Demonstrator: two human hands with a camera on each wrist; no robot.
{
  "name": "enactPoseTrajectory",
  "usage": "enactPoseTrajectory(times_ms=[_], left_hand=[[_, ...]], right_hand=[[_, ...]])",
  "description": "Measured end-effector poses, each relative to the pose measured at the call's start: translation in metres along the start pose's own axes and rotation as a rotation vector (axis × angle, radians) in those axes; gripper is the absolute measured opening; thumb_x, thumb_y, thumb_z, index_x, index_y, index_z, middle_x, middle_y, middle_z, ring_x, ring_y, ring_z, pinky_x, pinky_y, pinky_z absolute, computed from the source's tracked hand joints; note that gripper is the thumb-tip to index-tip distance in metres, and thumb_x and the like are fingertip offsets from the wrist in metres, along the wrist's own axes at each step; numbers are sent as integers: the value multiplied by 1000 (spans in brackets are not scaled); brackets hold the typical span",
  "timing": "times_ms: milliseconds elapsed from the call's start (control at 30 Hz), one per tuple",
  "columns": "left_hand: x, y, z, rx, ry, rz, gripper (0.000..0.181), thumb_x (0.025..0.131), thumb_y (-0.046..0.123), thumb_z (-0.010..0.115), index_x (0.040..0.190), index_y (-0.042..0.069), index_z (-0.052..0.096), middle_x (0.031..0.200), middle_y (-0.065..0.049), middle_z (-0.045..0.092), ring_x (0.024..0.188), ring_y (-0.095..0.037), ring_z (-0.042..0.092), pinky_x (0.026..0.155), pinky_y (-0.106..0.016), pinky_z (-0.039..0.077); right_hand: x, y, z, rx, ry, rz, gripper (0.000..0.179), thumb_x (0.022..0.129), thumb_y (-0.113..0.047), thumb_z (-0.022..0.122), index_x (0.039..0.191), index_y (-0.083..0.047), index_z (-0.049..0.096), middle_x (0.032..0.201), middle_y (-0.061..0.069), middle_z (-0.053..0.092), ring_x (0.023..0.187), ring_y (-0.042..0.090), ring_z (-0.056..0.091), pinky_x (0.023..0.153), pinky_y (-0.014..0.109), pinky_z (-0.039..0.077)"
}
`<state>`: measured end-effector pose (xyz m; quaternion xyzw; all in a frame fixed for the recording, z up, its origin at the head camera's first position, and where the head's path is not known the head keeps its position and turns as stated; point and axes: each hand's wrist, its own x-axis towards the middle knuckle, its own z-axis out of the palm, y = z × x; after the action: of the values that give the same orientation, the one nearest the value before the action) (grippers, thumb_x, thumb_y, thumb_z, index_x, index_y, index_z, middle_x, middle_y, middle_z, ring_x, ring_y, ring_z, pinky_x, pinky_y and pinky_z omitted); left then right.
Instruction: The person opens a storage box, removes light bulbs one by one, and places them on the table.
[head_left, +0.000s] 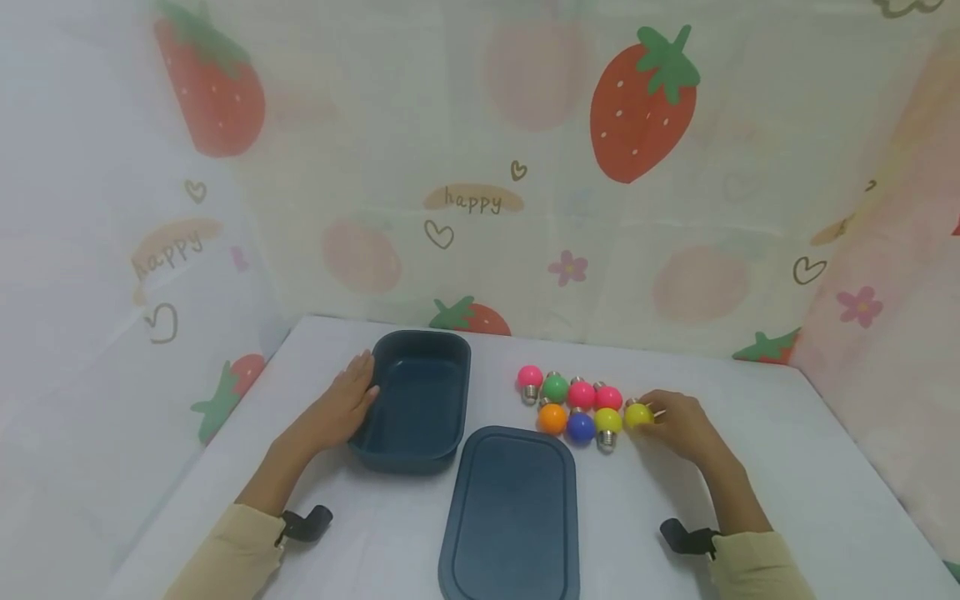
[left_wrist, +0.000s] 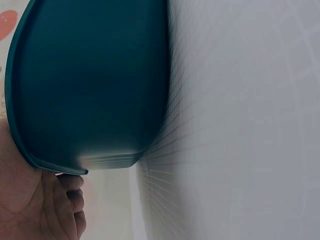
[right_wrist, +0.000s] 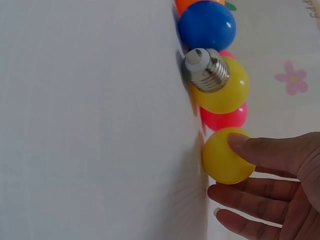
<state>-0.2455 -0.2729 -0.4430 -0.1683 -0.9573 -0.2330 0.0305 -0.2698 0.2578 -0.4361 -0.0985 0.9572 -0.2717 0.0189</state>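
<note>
A dark blue-green rectangular container stands on the table, and my left hand rests against its left rim with fingers fairly straight. The left wrist view shows the container's outer wall with the palm by the rim. At the right end of a group of small coloured light bulbs, my right hand pinches a yellow bulb between thumb and fingers. This bulb appears to be still at the tabletop. Next to it lie another yellow bulb, a blue bulb and an orange bulb.
Behind those lie a green bulb and several pink bulbs. A matching flat lid lies in front of the bulbs, close to the container. Printed strawberry cloth hangs behind the white table.
</note>
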Motion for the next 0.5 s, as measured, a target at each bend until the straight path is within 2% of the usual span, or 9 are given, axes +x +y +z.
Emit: enactPoseTrajectory(times_ms=[500], left_hand=[[1, 1, -2, 3, -10, -11, 62, 112, 25, 35, 157, -11, 13, 166, -28, 9, 154, -43, 5, 122, -62, 10]], right_hand=[[1, 1, -2, 2, -8, 31, 41, 92, -21, 74, 126, 1, 66, 117, 24, 68, 106, 41, 67, 85, 50, 60]])
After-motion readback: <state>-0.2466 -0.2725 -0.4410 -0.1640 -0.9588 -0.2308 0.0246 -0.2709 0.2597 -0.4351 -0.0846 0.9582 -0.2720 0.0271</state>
